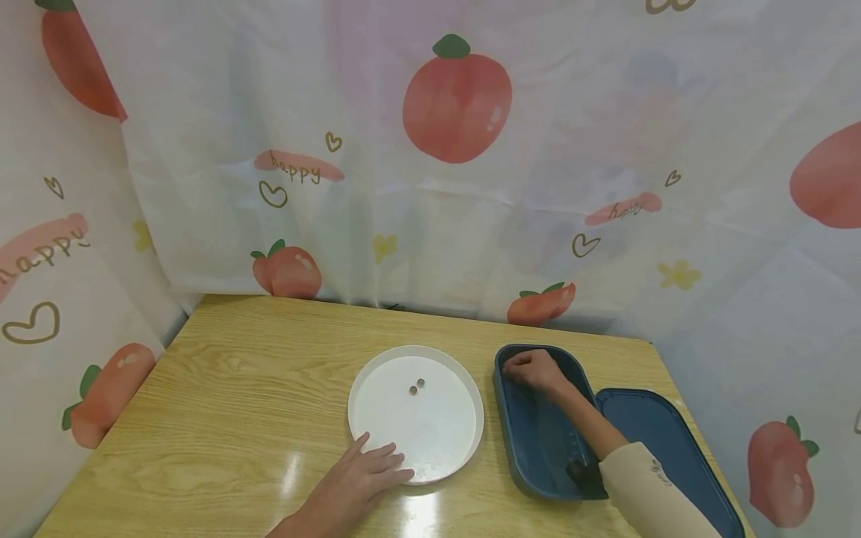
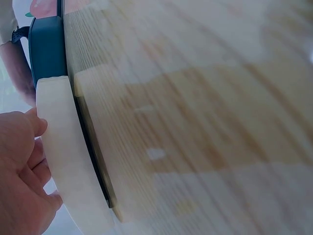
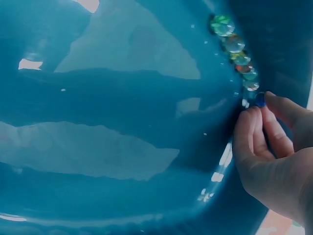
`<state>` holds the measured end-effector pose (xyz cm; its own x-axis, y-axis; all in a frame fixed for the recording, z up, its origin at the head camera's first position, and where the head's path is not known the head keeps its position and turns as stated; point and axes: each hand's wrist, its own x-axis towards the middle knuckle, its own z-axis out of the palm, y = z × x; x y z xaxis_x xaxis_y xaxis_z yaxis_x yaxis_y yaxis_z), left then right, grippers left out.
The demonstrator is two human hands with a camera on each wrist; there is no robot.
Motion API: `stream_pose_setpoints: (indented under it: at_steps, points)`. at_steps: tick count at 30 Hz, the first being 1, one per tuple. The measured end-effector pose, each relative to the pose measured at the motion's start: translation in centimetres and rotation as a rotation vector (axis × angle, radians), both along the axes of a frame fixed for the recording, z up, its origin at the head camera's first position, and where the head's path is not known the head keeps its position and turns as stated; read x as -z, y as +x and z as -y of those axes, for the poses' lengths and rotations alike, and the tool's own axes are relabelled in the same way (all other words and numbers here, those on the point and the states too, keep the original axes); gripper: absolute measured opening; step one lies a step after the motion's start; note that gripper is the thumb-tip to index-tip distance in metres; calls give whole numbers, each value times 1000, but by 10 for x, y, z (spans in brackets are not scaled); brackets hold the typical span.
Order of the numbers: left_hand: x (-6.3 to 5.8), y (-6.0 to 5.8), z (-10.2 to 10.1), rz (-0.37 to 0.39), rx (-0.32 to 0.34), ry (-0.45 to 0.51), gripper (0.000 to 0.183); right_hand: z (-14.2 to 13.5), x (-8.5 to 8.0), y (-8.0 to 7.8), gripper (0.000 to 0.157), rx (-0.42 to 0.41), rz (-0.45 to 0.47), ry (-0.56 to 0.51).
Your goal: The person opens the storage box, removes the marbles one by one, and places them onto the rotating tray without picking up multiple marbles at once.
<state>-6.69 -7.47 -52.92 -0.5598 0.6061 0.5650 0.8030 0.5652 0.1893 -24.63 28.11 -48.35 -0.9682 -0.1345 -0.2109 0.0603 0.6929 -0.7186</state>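
In the head view, we see a white plate (image 1: 437, 433) on the table (image 1: 262, 373), and two marbles (image 1: 413, 391) lie in it, just beside each other. The left hand (image 1: 353, 482) rests at its near left rim, with the fingers spread. To the right of the plate stands a blue box (image 1: 538, 448); the right hand (image 1: 534, 368) reaches inside, at the far left corner. The lid (image 1: 652, 426) lies right of the box.

In the left wrist view, we see the fingers of the left hand touching the plate's wall, and the box stands behind.

In the right wrist view, the right hand pinches a blue marble (image 3: 260, 100) between thumb and fingers. Beside it, a curved row of marbles (image 3: 234, 45) follows the box's inner wall.
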Motion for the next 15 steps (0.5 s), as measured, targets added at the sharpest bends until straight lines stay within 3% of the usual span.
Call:
stream_pose_setpoints:
  at_steps: [7, 15]
  points:
    - [-1, 0, 0, -14, -2, 1, 36, 1, -17, 1, 21, 22, 46, -77]
    - [-4, 1, -1, 27, 11, 17, 36, 4, -39, 7, 29, -30, 77, -150]
